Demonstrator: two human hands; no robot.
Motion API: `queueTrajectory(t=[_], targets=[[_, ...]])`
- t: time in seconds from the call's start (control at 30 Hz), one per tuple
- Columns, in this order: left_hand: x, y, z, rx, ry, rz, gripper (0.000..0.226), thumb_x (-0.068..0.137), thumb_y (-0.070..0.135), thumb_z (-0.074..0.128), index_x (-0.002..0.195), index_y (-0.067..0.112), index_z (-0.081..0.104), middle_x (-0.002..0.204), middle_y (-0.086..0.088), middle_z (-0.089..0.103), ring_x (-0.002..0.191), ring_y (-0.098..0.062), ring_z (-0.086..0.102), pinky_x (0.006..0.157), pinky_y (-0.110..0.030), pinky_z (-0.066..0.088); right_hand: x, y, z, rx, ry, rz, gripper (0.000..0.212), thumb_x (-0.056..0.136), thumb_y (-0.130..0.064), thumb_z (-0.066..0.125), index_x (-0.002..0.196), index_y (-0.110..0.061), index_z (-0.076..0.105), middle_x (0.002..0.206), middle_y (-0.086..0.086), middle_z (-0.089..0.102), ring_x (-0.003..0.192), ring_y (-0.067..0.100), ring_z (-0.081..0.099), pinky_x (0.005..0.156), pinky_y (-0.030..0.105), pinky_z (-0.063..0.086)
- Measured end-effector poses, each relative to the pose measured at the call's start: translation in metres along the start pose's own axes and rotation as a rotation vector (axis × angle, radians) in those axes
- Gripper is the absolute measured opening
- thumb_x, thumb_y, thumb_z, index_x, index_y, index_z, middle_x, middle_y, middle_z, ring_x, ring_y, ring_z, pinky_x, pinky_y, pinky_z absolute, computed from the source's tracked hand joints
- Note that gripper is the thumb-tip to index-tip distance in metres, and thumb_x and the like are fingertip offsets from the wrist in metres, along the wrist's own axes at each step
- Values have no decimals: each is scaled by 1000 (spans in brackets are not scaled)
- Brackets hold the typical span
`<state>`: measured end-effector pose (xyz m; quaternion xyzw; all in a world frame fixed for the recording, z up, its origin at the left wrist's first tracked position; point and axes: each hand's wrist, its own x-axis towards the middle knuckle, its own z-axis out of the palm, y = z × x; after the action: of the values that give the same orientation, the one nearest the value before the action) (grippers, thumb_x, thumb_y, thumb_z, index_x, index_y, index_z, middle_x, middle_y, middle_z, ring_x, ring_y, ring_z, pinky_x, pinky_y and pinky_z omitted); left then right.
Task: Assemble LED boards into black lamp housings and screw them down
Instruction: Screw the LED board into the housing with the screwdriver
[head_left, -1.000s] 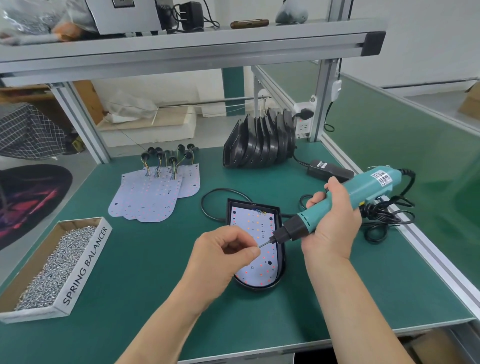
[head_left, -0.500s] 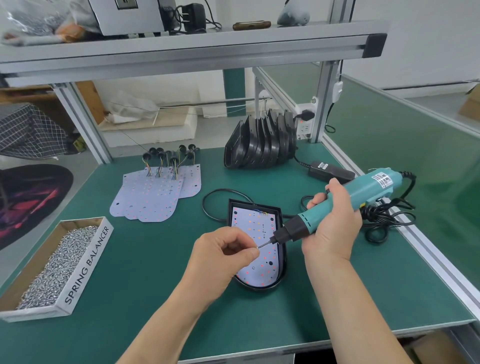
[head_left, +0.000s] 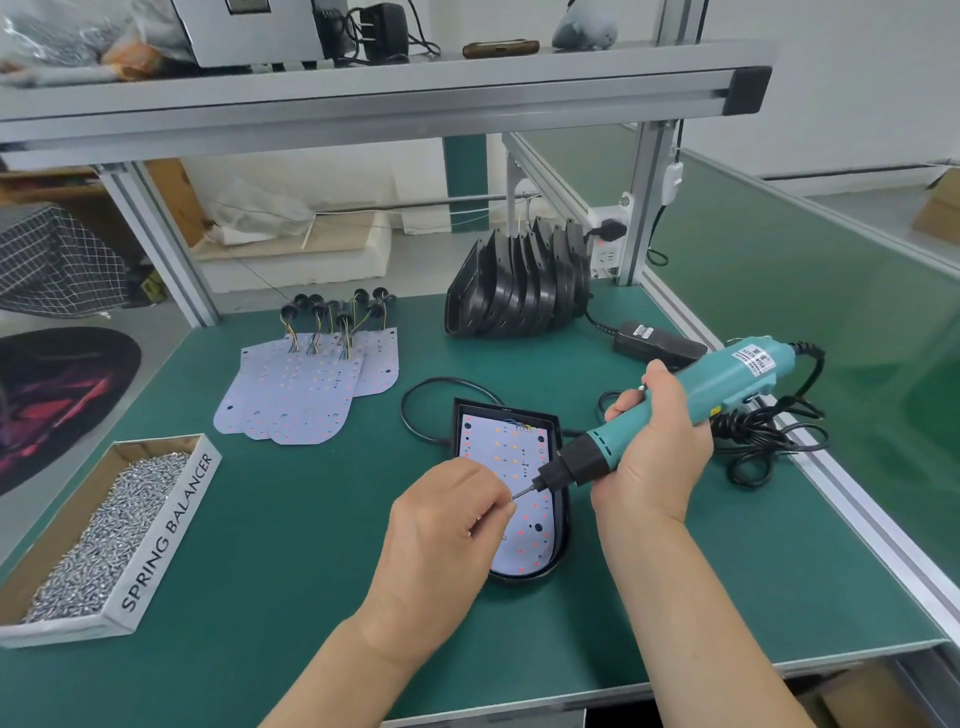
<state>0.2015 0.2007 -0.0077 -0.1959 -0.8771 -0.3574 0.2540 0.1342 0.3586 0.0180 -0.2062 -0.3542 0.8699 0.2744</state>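
led board (head_left: 498, 447): one, in one housing (head_left: 562, 530)

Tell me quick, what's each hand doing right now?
Left hand: closed, fingers pinching at the bit tip; what's between them is hidden.
Right hand: closed, holding the teal screwdriver.
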Motion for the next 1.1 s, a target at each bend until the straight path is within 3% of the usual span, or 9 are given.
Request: queueTrajectory(t=[0.2,0.33,0.43,0.5,0.57,0.67,0.8,0.9,1.1], targets=[[-3,-6,3,-23,-5,-129,21,78,11,82,92,17,68,89,17,57,77,-5,54,68,-19,48,10,3,1,-32,5,-6,20,89,-19,68,91,-16,48,51,-2,52,45,14,48,48,20,43],[11,-25,-2,-127,36,-507,38,76,44,77,104,32,54,106,19,54,94,-1,56,76,-12,42,23,2,13,-46,-10,-56,21,89,-18,68,97,-11,50,51,-1,51,46,15,47,49,22,42],[29,-44,7,-190,-146,-877,42,81,38,76,112,22,52,110,3,61,94,-13,61,85,-33,52,29,6,27,-84,-42,-131,17,86,-18,68,88,-14,51,51,-1,53,46,16,48,48,22,42],[38,-52,20,-244,-253,-987,39,81,36,74,108,12,59,104,-5,67,90,-19,64,80,-34,53,30,12,38,-125,-70,-195,19,85,-17,69,83,-16,50,51,-1,54,43,16,48,48,21,42],[42,-53,29,-379,-261,-1042,38,78,32,68,101,1,67,99,-16,72,79,-21,61,73,-32,48,29,19,49,-178,-105,-263,20,84,-17,70,80,-17,50,50,-1,55,42,16,50,47,22,43],[42,-54,36,-450,-255,-1069,33,78,25,63,93,-4,70,83,-11,69,69,-22,56,68,-31,44,28,31,63,-270,-173,-358,21,80,-27,72,76,-20,52,57,6,59,47,23,55,51,32,48],[39,-59,41,-472,-230,-1098,27,83,19,64,93,-5,69,97,-22,74,72,-23,58,71,-33,46,25,46,77,-393,-256,-487,21,78,-36,71,76,-24,55,67,12,63,61,41,61,61,51,54],[38,-59,41,-503,-217,-1104,40,74,27,63,92,-9,65,89,-18,71,73,-23,56,72,-34,44,23,56,83,-423,-304,-512,25,79,-38,71,77,-19,55,65,14,61,59,40,60,58,52,53],[40,-59,41,-526,-247,-1070,28,65,32,58,85,12,61,82,-8,57,74,-20,47,72,-34,37,21,68,86,-447,-332,-516,32,79,-34,71,78,-7,54,64,16,60,56,40,59,55,48,52]])
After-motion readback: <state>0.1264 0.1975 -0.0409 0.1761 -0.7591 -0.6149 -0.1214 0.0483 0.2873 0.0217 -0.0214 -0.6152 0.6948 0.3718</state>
